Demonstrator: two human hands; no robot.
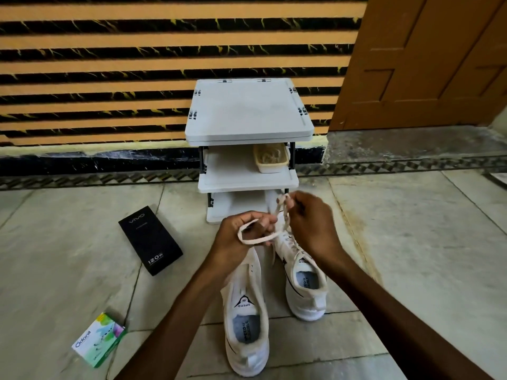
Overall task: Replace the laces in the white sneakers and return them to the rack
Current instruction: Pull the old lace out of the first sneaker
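Two bare forearms reach in from the bottom edge over a pair of white sneakers standing heel-to-camera on the tiled floor [417, 242]. The left sneaker [247, 327] sits below and behind the left fingers, its "SPEED" tongue upright. The right sneaker [307, 286] stands just beside it, below the right fingers, with its toe end hidden under both hands. The left hand [236, 239] is curled around a loop of cream lace [256, 240], which wraps over its knuckles and passes between its fingers [263, 222]. The right hand [310, 223] is raised slightly higher, and its fingertips [295, 201] pinch the upper stretch of the same lace. From there the lace drops between the two hands to the front of the right sneaker. Just beyond the fingertips of both hands stands a white tiered shoe rack [248, 111] against a striped orange-and-black wall. A small cream basket [270, 169] sits on its middle shelf, to the right. Well to the left of the left fingers, a black VIVO box [151, 239] lies on the floor. Nearer the camera on that side lies a green-and-white Odonil box [98, 341]. Far off to the right of the right fingers is a brown wooden door [428, 58].
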